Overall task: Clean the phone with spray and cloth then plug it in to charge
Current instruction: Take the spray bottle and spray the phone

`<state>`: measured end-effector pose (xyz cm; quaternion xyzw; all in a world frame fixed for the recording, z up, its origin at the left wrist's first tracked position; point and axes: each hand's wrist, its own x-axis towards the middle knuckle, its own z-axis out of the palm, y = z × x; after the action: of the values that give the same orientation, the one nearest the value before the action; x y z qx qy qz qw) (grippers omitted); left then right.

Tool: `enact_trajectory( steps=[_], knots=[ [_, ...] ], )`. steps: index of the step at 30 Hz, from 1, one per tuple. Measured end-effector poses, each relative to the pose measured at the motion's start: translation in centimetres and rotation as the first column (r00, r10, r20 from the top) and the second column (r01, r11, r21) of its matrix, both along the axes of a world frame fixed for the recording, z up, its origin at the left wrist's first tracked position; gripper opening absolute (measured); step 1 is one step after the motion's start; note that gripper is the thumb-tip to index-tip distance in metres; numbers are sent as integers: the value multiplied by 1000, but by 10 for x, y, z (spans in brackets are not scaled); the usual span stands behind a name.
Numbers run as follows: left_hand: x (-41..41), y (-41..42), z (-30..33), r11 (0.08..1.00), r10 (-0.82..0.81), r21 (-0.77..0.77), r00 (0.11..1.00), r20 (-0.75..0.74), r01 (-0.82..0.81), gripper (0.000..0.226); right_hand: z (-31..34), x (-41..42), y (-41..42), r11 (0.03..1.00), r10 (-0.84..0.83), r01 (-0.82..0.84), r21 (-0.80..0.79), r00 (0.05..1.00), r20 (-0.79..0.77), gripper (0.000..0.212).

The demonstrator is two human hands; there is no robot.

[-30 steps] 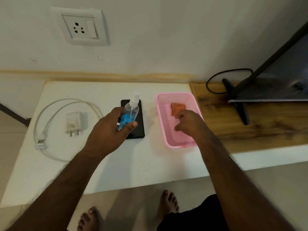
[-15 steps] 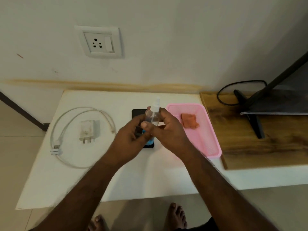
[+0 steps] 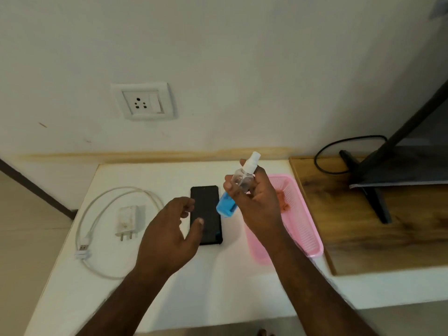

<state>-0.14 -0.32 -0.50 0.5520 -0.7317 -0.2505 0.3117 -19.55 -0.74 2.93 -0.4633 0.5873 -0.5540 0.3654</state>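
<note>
A black phone (image 3: 207,209) lies flat on the white table (image 3: 218,287). My right hand (image 3: 254,202) grips a clear spray bottle (image 3: 236,187) with blue liquid and a white nozzle, tilted above the phone's right edge. My left hand (image 3: 169,234) hovers over the phone's left side with relaxed fingers, holding nothing. An orange cloth (image 3: 283,202) sits in the pink basket (image 3: 308,229), mostly hidden behind my right hand. A white charger adapter (image 3: 127,220) and a looped white cable (image 3: 97,226) lie to the left. A wall socket (image 3: 143,103) is above.
A wooden board (image 3: 363,226) at the right carries a dark stand (image 3: 373,190) and a black cable (image 3: 339,154). The table's front edge runs along the bottom, with floor beyond it.
The spray bottle passed from my left hand to my right hand. My left hand let go and dropped over the phone. The camera tilted up.
</note>
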Motion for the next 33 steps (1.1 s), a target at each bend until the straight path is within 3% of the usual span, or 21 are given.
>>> enact_trajectory(
  steps=[3,7,10,14,18,22,25,27,29,31,33],
  knots=[
    [-10,-12,-5,993,117,-29,981,157,-113,44,1,-9,-1,998,-62,62,-1,998,29,65],
    [-43,-35,-18,972,101,147,886,453,-186,72,0,-17,2,995,-85,87,-55,996,23,77],
    [-67,-45,-27,935,75,229,783,618,-270,98,2,-24,3,988,-127,126,-86,992,2,74],
    [-81,-58,-40,889,121,268,755,644,-371,111,1,-31,5,985,-132,131,-114,991,-2,70],
    [-80,-71,-50,862,114,317,760,640,-396,94,-2,-33,7,987,-128,129,-100,992,13,55],
    [-78,-73,-49,817,224,334,792,568,-470,104,1,-32,8,993,-102,111,-50,982,159,21],
    [-71,-68,-42,792,347,336,830,437,-509,105,10,-25,7,997,-74,73,10,971,228,24],
    [-61,-67,-30,793,418,378,878,233,-478,94,15,-19,5,998,-55,46,49,979,197,31],
    [-50,-66,-11,806,452,464,888,-82,-367,81,18,-13,6,996,-32,10,94,969,243,33],
    [-36,-61,12,824,447,514,832,-328,-241,70,19,-5,7,986,20,-67,153,958,287,33],
    [-25,-52,33,827,453,536,767,-455,-171,67,20,4,11,962,98,-158,223,961,259,38]
  ],
)
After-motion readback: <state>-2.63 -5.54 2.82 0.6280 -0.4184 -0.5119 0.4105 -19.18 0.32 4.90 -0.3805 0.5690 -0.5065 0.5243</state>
